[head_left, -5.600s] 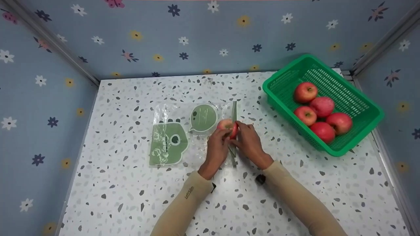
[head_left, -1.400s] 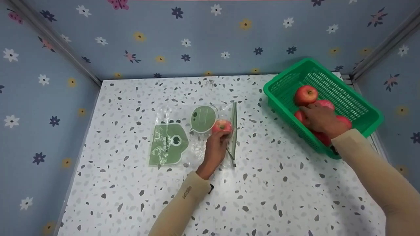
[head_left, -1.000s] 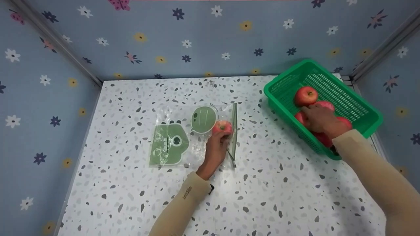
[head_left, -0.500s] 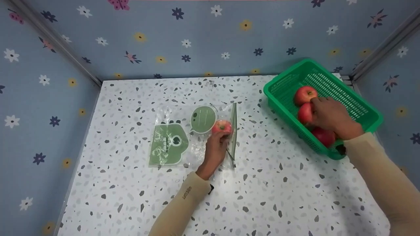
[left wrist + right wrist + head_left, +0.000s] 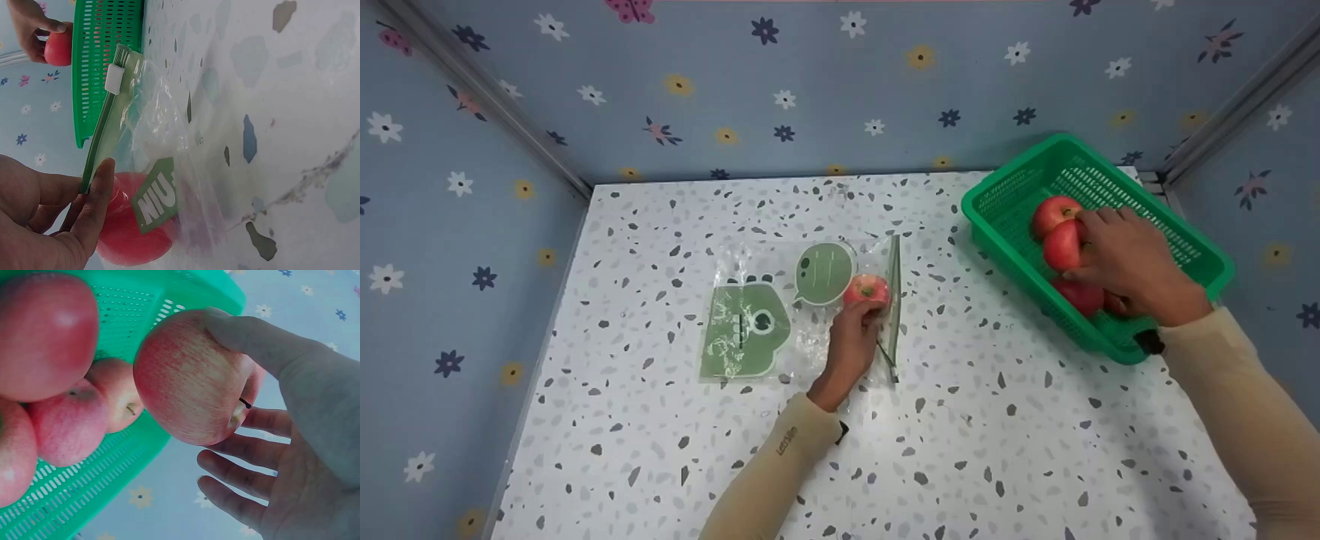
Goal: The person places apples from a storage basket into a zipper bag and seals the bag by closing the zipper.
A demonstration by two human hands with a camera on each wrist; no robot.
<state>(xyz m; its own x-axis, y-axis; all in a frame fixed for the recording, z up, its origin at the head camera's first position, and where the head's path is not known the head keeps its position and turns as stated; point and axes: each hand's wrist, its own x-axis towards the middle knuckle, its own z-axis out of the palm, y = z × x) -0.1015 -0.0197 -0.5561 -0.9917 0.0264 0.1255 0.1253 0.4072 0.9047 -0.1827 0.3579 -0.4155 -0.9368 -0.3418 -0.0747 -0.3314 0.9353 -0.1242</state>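
A clear zip bag (image 5: 750, 330) with green cartoon print lies flat on the table, its zip edge towards the right. One red apple (image 5: 864, 288) is inside, near the mouth. My left hand (image 5: 852, 341) pinches the bag's edge beside that apple; in the left wrist view, the fingers grip the green zip strip, with a white slider (image 5: 114, 79) further along it. Over the green basket (image 5: 1016, 259), my right hand (image 5: 1136, 262) holds another apple (image 5: 1062, 246). The right wrist view shows this held apple (image 5: 188, 382) between thumb and fingers, stem towards the palm.
Several more apples (image 5: 67, 422) sit in the basket beneath the right hand. The basket stands at the table's back right, close to the flowered wall (image 5: 840, 105). Speckled white tabletop (image 5: 960, 465) extends between bag and basket and towards the front.
The right hand left the bag, reached into the basket, gripped an apple and has raised it slightly. The left hand stayed at the bag; the apple there now lies within, left of the zip.
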